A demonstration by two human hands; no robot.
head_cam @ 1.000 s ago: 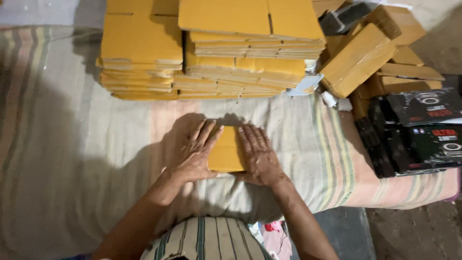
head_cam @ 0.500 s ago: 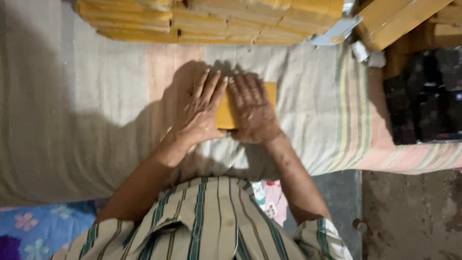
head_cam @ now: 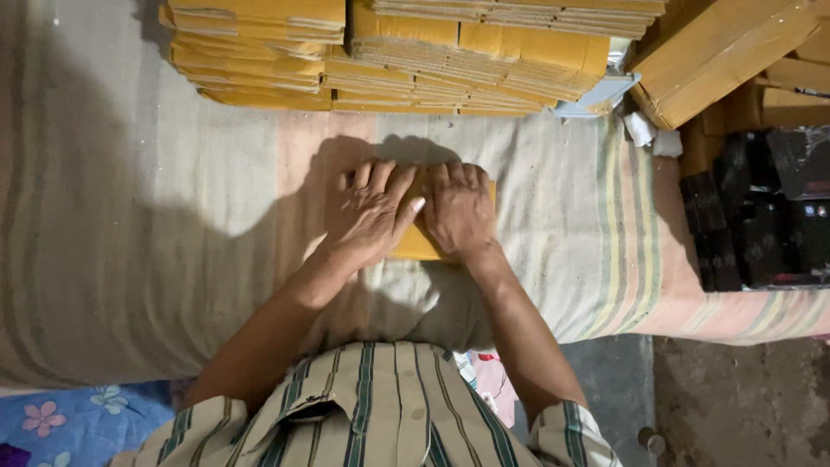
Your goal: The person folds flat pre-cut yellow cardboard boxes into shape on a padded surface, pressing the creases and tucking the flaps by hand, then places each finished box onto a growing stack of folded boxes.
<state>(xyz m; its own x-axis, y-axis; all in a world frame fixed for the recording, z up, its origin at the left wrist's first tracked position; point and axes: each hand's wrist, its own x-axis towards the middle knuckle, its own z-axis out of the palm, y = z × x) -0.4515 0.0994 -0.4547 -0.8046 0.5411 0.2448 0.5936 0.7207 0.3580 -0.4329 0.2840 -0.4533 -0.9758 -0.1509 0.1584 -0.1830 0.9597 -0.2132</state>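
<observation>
Where the striped shirt (head_cam: 372, 415) fills the bottom of the head view, both bare forearms reach forward over a bed covered in a pale striped cloth (head_cam: 173, 259). Just past them, the left hand (head_cam: 367, 216) and the right hand (head_cam: 458, 207) lie palm down, side by side and touching, pressed flat on a small yellow cardboard piece (head_cam: 415, 246) that rests on the cloth near the middle of the bed. Neither hand is closed around anything; the fingers are stretched out and spread over the card, which shows only at its near edge and far right corner, so its full shape is hard to tell, perhaps a folded flat box. Farther off, against the far edge, stand stacks of flattened yellow cardboard (head_cam: 406, 60). To the right, a pile of black boxes (head_cam: 761, 216) sits beside more yellow cartons (head_cam: 726, 52)
</observation>
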